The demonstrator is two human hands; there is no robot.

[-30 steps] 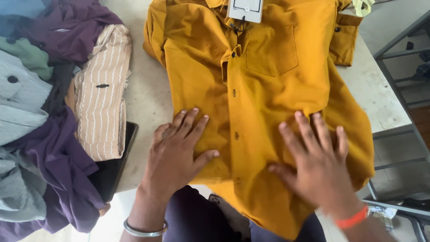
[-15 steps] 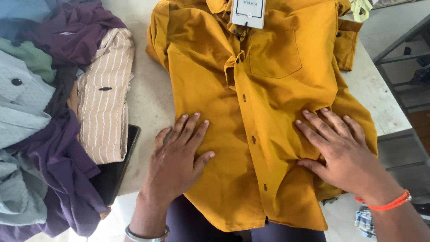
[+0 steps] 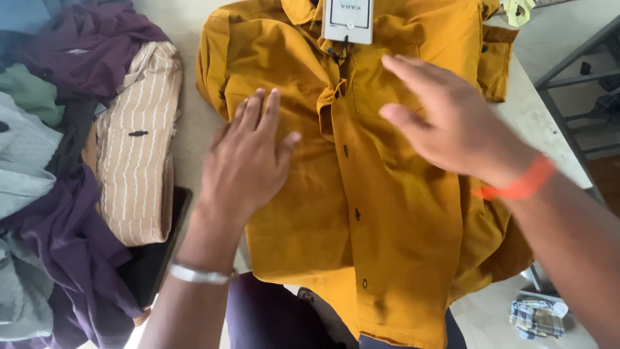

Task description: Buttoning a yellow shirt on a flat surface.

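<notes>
Across the middle of the frame, spread on the pale table [image 3: 549, 123], lies the mustard-yellow shirt [image 3: 387, 220], buttoned down its front, collar toward the top edge and hem hanging off the near edge toward me. A white hang tag [image 3: 349, 19] sits at the collar, top centre.

My left hand [image 3: 248, 158] lies flat on the shirt's left half, a little left of centre in the frame, palm down, fingers [image 3: 268, 110] loose and spread, pointing toward the collar. It grasps nothing; the cloth simply lies beneath it, the thumb reaching toward the button placket [image 3: 345, 152]. A silver bangle [image 3: 200, 274] circles that wrist, lower left of centre.

My right hand [image 3: 452, 123] is over the shirt's chest pocket area, right of centre and higher in the frame, fingers stretched out and released, pointing left toward the tag. Whether it presses the cloth or hovers just above it I cannot tell. An orange band [image 3: 516, 184] sits on that wrist.

The placket with its dark buttons runs down between my two hands.

At the left edge of the frame lies a heap of other garments [image 3: 45, 161]: purple, grey-green, and a folded beige striped shirt [image 3: 139, 148] just beside the yellow one's sleeve.
</notes>
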